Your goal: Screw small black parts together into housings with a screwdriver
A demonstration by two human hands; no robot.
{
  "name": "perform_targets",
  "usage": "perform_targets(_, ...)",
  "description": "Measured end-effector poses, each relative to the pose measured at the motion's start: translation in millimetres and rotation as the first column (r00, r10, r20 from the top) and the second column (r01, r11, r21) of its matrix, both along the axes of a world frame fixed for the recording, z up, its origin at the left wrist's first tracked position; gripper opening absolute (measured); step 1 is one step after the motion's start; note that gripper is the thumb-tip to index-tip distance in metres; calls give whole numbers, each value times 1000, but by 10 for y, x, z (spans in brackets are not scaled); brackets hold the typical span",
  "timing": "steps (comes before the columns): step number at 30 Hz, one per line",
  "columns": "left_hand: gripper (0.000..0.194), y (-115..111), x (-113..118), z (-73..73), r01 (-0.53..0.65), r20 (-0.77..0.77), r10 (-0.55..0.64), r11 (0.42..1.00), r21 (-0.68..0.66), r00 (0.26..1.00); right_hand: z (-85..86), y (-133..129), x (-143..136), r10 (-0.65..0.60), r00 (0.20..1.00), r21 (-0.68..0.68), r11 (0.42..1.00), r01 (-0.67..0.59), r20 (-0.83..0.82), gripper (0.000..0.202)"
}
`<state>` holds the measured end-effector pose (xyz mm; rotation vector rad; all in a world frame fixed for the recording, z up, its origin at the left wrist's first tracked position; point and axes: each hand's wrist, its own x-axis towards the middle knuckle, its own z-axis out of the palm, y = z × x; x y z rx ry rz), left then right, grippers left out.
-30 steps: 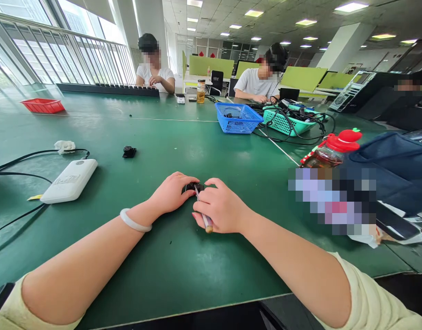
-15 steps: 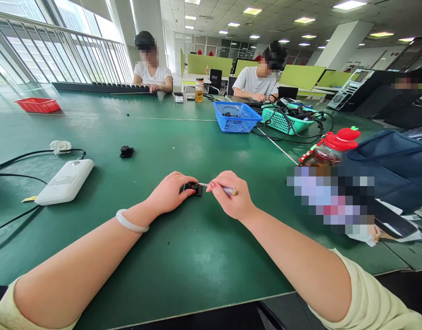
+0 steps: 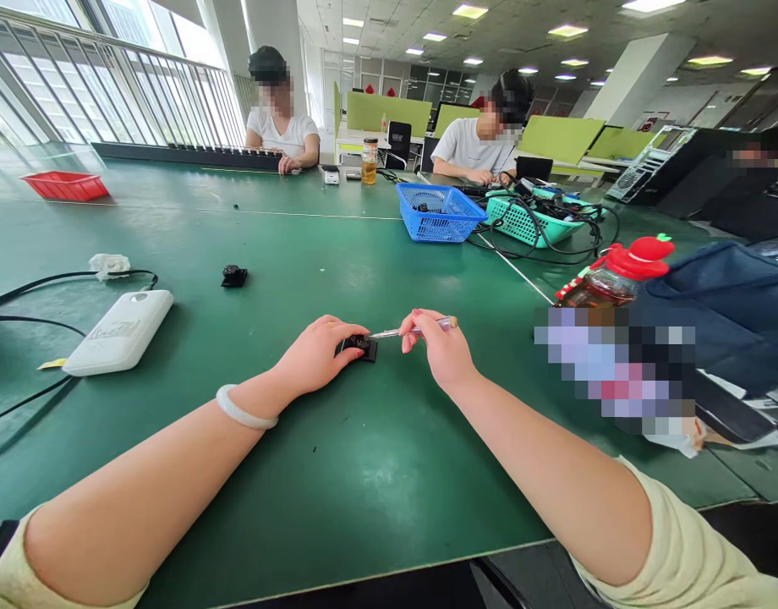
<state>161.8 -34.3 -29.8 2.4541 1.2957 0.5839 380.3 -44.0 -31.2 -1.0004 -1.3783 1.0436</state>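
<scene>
My left hand is closed around a small black part lying on the green table, thumb and fingers gripping its sides. Between the fingertips of my right hand is a slim screwdriver with a clear handle and a thin metal shaft. The shaft points left, and its tip meets the top of the black part; whether it sits in a screw is too small to tell. A second, similar black part rests apart, farther off to the left.
On the left are a white power bank with black cables and a crumpled tissue. Farther back stand a red tray, a blue basket and a cable-filled green basket. A red-capped bottle and dark bag are right. Two people sit opposite.
My right hand has shifted slightly right and its fingers have moved along the screwdriver, which now lies flatter with more of the shaft showing. My left hand keeps its hold on the black part.
</scene>
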Motion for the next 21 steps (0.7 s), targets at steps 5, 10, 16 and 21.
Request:
perform_targets(5,38,9,-4,-12,8,10,-8,1000,-23,1000,-68,110,-12,11,981,-154,987,-42,-195,33)
perform_targets(10,38,12,-14,-19,12,17,-12,1000,-21,1000,-106,165,10,12,958,-255,963,-89,-287,33)
perform_targets(16,38,12,-16,-29,51,22,-51,998,-21,998,-90,190,18,-70,929,-371,926,-75,-363,26)
perform_targets(21,37,9,-12,-50,77,16,-76,997,-17,997,-19,146,7,-83,945,-328,944,-26,-317,27)
